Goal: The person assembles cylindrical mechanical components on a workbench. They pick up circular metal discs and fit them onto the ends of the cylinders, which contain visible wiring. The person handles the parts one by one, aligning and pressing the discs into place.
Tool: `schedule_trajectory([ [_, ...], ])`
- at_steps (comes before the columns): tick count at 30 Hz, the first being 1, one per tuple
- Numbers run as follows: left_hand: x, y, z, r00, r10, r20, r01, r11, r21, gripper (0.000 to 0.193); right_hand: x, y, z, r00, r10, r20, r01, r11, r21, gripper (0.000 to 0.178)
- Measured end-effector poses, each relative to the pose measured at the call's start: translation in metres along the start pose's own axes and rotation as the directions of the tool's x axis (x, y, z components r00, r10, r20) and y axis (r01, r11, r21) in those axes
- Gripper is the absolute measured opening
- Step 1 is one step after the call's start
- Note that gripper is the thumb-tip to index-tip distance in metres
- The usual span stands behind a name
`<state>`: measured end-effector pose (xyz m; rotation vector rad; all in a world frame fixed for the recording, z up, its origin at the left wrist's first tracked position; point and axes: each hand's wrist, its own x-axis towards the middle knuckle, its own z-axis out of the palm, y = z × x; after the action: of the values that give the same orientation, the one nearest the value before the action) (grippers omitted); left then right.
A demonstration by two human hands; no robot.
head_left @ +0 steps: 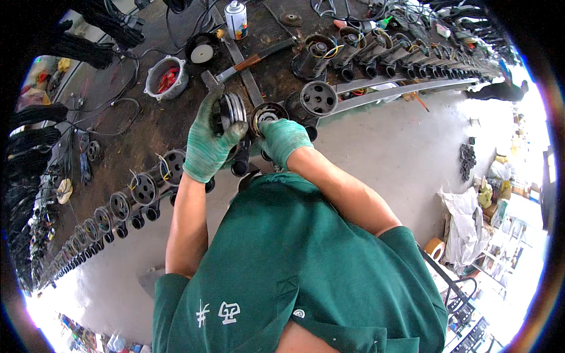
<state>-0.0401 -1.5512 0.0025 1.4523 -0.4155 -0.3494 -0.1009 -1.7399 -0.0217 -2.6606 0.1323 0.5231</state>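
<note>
Both hands wear green knit gloves. My left hand (207,144) grips a round metal part with stacked rings (235,110), thumb on the near side and fingers behind it. It is held on edge at the table's front. Just right of it, my right hand (285,140) has its fingers curled together in the mouth of an open dark pump housing (259,113). What those fingertips hold, if anything, is hidden. Beside it stands a similar housing topped by a dark disc with round holes (318,98).
A hammer (253,60) lies across a flat metal bar (243,69) behind my hands. Left of it are a grey pot with red pieces (154,82) and a black round dish (192,48); a spray can (236,22) stands farther back. Housings line the edge both ways (120,206).
</note>
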Motion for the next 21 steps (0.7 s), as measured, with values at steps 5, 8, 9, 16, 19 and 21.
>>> schedule_trajectory([
  [5,0.006,-0.004,-0.006,0.998,-0.031,0.059,0.041,0.983,-0.177,0.088,-0.006,0.0,0.011,0.984,0.027,-0.174,0.023,0.959,0.281,0.023],
  [8,0.01,-0.01,-0.01,0.996,-0.028,0.081,0.044,0.978,-0.206,0.086,-0.006,0.003,0.028,0.943,0.127,-0.306,0.095,0.781,0.618,0.022],
  [9,0.01,-0.013,-0.011,0.996,-0.025,0.087,0.043,0.975,-0.219,0.084,-0.006,0.004,0.031,0.93,0.177,-0.323,0.115,0.694,0.711,0.022],
  [16,0.025,-0.017,-0.026,0.986,-0.045,0.163,0.065,0.991,-0.12,0.067,-0.002,0.007,0.025,0.821,0.135,-0.555,0.212,0.83,0.516,0.022],
  [19,0.043,-0.015,-0.037,0.961,-0.164,0.223,0.192,0.975,-0.109,0.064,-0.002,0.006,0.026,0.817,0.174,-0.55,0.216,0.792,0.572,0.022],
  [21,0.059,-0.01,-0.047,0.934,-0.197,0.297,0.196,0.98,0.031,0.059,0.001,0.006,0.027,0.801,0.151,-0.579,0.27,0.773,0.575,0.022],
])
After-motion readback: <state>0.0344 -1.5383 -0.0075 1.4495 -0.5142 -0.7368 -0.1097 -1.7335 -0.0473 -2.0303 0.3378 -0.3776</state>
